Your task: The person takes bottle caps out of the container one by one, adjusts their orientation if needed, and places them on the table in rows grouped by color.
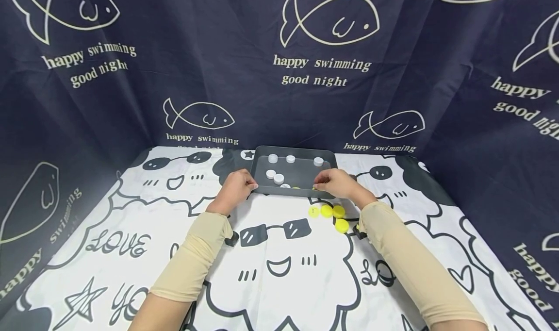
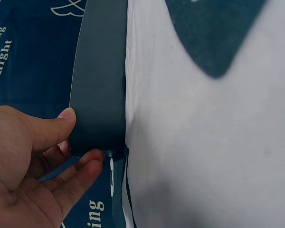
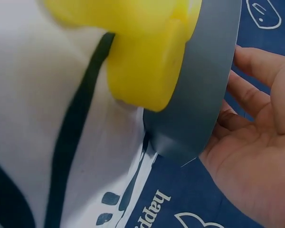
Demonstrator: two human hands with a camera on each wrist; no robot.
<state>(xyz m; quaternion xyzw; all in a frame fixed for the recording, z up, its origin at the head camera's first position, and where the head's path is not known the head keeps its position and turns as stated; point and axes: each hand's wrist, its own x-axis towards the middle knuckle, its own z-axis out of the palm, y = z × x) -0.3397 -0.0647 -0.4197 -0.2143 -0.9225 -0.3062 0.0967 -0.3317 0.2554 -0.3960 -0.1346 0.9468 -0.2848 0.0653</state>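
A dark grey shallow tray (image 1: 297,152) lies at the back of the table. My left hand (image 1: 237,188) pinches its near left corner, thumb on the rim and fingers below in the left wrist view. Several white discs (image 1: 278,179) lie in the tray. My right hand (image 1: 338,182) reaches over the near right rim, its fingers bent down inside. A yellow disc (image 1: 314,189) shows at those fingertips, partly hidden by the wall; in the right wrist view the tray wall (image 3: 206,90) covers the tips. Another yellow disc (image 1: 295,188) peeks over the near wall.
Several thick yellow discs (image 1: 326,211) lie on the cloth just in front of the tray, close to my right wrist. Black-and-white cartoon cloth (image 1: 279,292) covers the table. A dark blue fish-print curtain (image 1: 253,54) stands right behind the tray and along both sides.
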